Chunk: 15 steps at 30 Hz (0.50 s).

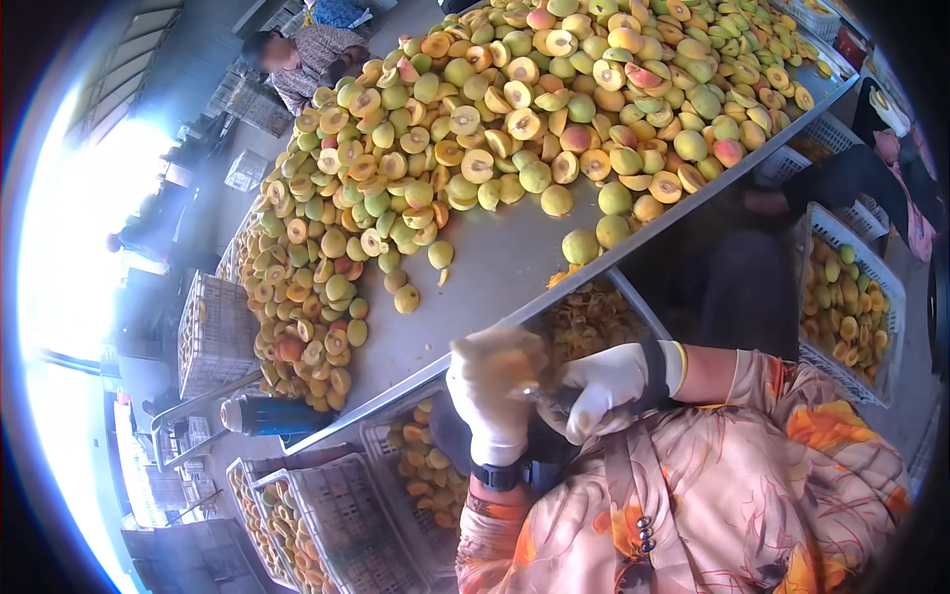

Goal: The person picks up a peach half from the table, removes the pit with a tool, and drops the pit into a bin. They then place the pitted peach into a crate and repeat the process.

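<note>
In front of my chest, my left hand (493,397), in a white glove, holds a blurred peach piece (512,367) with orange flesh. My right hand (605,390), also gloved in white, grips a small metal tool (542,401) whose shiny tip meets the peach; motion blur hides its exact kind. Both hands are just off the near edge of the metal table (475,275). A large heap of halved peaches (475,163) covers much of that table, many with cut faces up. Beneath my hands, a container holds peach scraps (594,315).
Plastic crates of peach halves stand below the table edge at left (349,512) and at right (853,297). A blue thermos flask (278,416) lies by the table's left corner. Another person (319,59) works across the heap; a dark sleeve (839,178) shows at right.
</note>
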Motion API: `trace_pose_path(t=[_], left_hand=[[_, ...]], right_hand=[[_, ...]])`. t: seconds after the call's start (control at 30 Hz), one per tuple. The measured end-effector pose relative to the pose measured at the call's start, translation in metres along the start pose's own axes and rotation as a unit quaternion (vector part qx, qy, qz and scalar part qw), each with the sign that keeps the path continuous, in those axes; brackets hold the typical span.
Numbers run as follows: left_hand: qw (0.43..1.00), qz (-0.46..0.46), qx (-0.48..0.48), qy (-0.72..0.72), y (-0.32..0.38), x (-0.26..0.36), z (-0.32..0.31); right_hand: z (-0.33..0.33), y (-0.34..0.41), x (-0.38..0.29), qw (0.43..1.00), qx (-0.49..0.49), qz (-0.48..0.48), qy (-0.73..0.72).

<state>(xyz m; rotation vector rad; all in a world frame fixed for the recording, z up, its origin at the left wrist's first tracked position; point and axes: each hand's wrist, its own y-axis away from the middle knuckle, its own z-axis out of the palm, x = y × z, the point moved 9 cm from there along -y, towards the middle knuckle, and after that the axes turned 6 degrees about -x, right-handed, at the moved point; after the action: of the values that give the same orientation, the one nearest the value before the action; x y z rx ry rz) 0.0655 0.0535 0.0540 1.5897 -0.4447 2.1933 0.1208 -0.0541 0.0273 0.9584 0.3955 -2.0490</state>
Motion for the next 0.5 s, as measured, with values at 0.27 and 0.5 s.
trace_pose_path(t=[0.27, 0.5], left_hand=[[0.599, -0.043, 0.102, -0.793, 0.03, 0.042, -0.212], [0.769, 0.04, -0.021, -0.638, -0.146, 0.011, -0.13]], right_hand=[[-0.114, 0.053, 0.043, 0.773, 0.276, 0.228, 0.524], [-0.142, 0.055, 0.071, 0.708, 0.267, 0.318, 0.571]])
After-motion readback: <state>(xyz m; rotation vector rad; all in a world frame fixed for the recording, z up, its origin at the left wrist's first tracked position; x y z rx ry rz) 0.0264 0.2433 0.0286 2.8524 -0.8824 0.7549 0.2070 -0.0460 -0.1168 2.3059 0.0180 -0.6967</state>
